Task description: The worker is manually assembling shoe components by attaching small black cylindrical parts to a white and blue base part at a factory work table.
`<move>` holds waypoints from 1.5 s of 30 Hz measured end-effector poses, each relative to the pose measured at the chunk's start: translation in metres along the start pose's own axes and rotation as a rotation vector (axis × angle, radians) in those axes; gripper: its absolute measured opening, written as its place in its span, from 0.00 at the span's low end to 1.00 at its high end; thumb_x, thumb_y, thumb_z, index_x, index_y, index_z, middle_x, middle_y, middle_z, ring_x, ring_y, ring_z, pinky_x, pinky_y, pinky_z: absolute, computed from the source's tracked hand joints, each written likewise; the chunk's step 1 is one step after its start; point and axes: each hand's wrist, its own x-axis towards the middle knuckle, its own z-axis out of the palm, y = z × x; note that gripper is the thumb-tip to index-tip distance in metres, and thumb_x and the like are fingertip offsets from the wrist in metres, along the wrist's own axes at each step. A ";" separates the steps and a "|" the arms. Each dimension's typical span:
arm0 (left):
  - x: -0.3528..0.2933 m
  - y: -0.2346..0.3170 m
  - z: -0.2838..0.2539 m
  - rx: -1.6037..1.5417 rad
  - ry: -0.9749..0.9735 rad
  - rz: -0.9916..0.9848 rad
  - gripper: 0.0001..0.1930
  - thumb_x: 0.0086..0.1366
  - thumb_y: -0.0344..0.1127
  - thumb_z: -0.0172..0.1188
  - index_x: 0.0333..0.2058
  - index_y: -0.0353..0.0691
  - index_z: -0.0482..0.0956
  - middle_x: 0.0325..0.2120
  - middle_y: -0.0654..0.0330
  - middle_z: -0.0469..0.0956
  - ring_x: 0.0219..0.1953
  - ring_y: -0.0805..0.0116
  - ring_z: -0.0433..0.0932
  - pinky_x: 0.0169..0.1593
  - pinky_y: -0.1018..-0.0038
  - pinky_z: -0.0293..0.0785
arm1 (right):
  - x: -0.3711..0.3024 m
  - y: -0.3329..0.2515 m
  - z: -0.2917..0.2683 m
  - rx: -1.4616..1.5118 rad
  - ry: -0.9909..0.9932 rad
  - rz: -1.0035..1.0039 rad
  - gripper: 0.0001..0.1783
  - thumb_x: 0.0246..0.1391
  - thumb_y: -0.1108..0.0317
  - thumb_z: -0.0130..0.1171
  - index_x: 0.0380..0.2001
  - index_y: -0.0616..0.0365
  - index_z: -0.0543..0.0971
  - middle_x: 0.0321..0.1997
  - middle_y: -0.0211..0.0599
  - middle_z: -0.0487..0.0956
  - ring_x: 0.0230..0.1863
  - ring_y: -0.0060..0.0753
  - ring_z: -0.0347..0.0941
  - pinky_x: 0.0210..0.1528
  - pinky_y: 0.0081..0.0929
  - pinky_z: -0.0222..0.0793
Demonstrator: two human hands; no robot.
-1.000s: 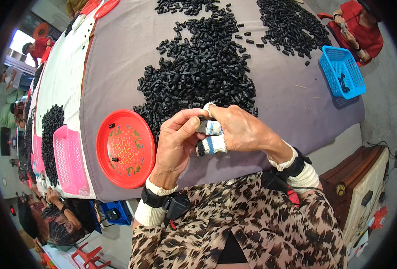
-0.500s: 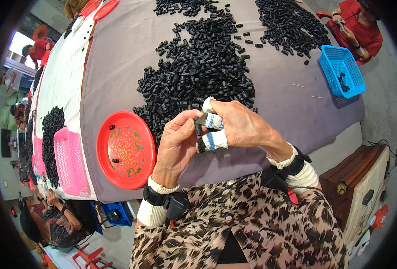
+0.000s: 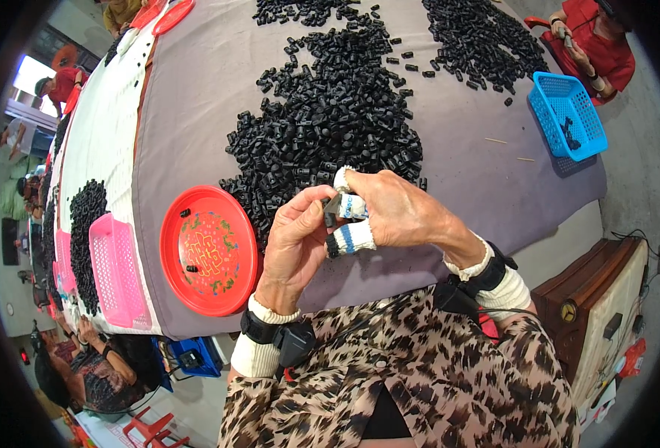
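My left hand (image 3: 291, 243) is closed, with thumb and forefinger pinching a small black plastic part (image 3: 330, 218). Close against it, my right hand (image 3: 408, 211) grips a small knife (image 3: 353, 207) whose handle is wrapped in white and blue. Its short grey blade meets the black part. White knitted covers sit on some right-hand fingers. Just beyond both hands lies a big heap of small black plastic parts (image 3: 330, 112). Left of my left hand is a round red tray (image 3: 169, 257) with a couple of the black parts on it.
A blue basket (image 3: 539, 112) holding a few black parts stands at the right, near a person in red (image 3: 606, 56). A pink basket (image 3: 117, 276) and another black heap (image 3: 87, 239) are at the left. Two thin sticks (image 3: 495, 140) lie on the grey cloth.
Both hands stay together in nearly the same place. The knife and the black part have shifted only very slightly between the fingers.
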 end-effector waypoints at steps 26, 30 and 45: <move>-0.002 0.001 0.004 0.061 0.034 0.030 0.12 0.61 0.31 0.55 0.42 0.32 0.73 0.36 0.58 0.76 0.38 0.71 0.76 0.44 0.72 0.73 | -0.001 0.004 0.002 0.032 0.032 -0.020 0.26 0.37 0.55 0.66 0.26 0.65 0.66 0.21 0.45 0.73 0.25 0.45 0.74 0.27 0.34 0.66; -0.003 0.002 0.004 0.102 0.060 0.042 0.11 0.61 0.31 0.54 0.42 0.33 0.73 0.36 0.58 0.77 0.38 0.72 0.76 0.44 0.74 0.73 | -0.002 0.002 0.003 0.012 0.024 -0.012 0.25 0.37 0.56 0.66 0.25 0.65 0.66 0.20 0.46 0.73 0.24 0.47 0.73 0.26 0.34 0.66; 0.000 0.005 0.015 0.262 0.143 0.099 0.11 0.61 0.32 0.55 0.41 0.34 0.74 0.34 0.60 0.77 0.33 0.76 0.75 0.36 0.81 0.73 | -0.001 0.009 0.006 -0.009 0.064 -0.081 0.23 0.40 0.56 0.64 0.26 0.65 0.67 0.21 0.48 0.73 0.23 0.50 0.72 0.25 0.34 0.65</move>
